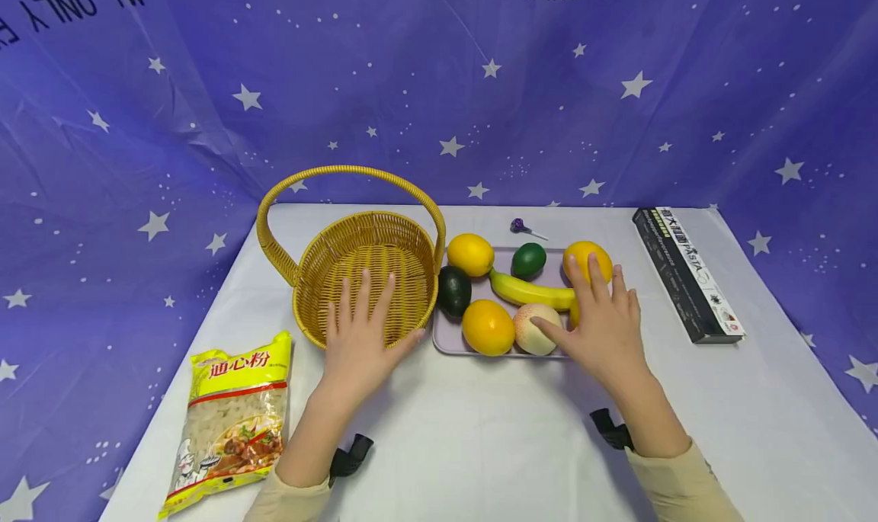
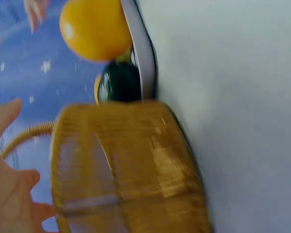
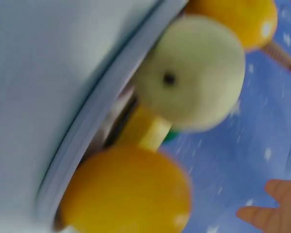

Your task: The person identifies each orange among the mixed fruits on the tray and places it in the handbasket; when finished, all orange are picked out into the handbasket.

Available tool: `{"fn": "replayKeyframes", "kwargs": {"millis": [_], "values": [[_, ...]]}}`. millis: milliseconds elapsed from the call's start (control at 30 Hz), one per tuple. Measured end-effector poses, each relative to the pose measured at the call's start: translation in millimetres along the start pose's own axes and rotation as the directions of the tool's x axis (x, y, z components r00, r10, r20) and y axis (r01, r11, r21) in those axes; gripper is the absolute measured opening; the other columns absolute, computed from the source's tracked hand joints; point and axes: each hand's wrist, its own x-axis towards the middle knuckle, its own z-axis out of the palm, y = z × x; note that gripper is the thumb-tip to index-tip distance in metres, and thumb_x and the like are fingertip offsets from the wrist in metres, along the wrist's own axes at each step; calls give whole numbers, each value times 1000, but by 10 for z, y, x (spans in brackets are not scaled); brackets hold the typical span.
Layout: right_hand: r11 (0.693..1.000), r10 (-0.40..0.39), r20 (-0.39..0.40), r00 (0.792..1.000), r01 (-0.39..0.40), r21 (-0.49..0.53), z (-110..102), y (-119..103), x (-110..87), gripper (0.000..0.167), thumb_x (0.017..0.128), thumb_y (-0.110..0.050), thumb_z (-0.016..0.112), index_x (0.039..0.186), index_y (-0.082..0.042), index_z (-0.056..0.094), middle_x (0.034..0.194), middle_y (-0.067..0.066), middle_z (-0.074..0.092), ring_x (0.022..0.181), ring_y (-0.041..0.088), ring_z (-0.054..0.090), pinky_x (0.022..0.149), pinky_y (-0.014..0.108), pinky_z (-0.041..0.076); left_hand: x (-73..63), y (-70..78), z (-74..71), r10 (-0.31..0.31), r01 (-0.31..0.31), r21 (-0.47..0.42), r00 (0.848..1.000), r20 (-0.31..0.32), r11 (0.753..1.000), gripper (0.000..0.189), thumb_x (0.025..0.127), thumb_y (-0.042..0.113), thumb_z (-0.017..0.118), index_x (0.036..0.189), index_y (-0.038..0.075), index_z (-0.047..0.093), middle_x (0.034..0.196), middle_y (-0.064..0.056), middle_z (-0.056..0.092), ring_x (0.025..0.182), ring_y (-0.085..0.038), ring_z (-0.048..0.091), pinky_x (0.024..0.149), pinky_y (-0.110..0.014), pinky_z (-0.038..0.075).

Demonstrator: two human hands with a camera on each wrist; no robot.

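In the head view my left hand (image 1: 360,347), fingers spread, is over the near rim of a yellow wicker basket (image 1: 277,259) with a tall arched handle. My right hand (image 1: 604,328) is spread above the right end of a mauve tray (image 1: 449,339). On that tray are a peach (image 1: 537,329) by my right thumb, a banana (image 1: 528,292), a dark green avocado (image 1: 454,292), a smaller green fruit (image 1: 529,261), and several orange-yellow fruits (image 1: 488,328). My right fingers partly cover the orange fruit (image 1: 588,259) at the tray's far right. Neither hand grips anything.
A bag of pasta (image 1: 236,423) lies at the left of the white table (image 1: 480,430). A long black pasta box (image 1: 688,274) lies at the right. Behind the tray is a purple-wrapped lollipop (image 1: 523,227). A purple star-patterned cloth (image 1: 439,88) hangs at the back.
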Motion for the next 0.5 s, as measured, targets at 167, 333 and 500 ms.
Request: {"fn": "replayKeyframes", "kwargs": {"millis": [167, 333, 500], "values": [[991, 94, 34, 995, -97, 94, -81, 348, -37, 100, 85, -64, 59, 157, -16, 9, 157, 24, 9, 134, 58, 15, 96, 76, 18, -132, -254, 1, -114, 108, -87, 991, -65, 990, 96, 88, 58, 59, 157, 21, 3, 160, -11, -12, 143, -35, -18, 108, -66, 3], [975, 141, 154, 978, -164, 148, -50, 624, -105, 96, 88, -59, 59, 156, -10, 13, 151, 33, 18, 127, 60, 26, 95, 74, 24, -247, -439, 23, -226, 213, -243, 974, -29, 946, 99, 89, 50, 63, 156, 20, -3, 158, -14, -17, 142, -39, -17, 105, -70, 5], [956, 160, 239, 958, -210, 203, 44, 728, -153, 91, 90, -55, 59, 154, -6, 17, 144, 34, 30, 124, 55, 35, 93, 72, 29, -324, -545, 15, -326, 319, -396, 944, 50, 861, 98, 91, 48, 63, 156, 17, -4, 156, -9, -25, 143, -40, -15, 105, -71, 10]]}}
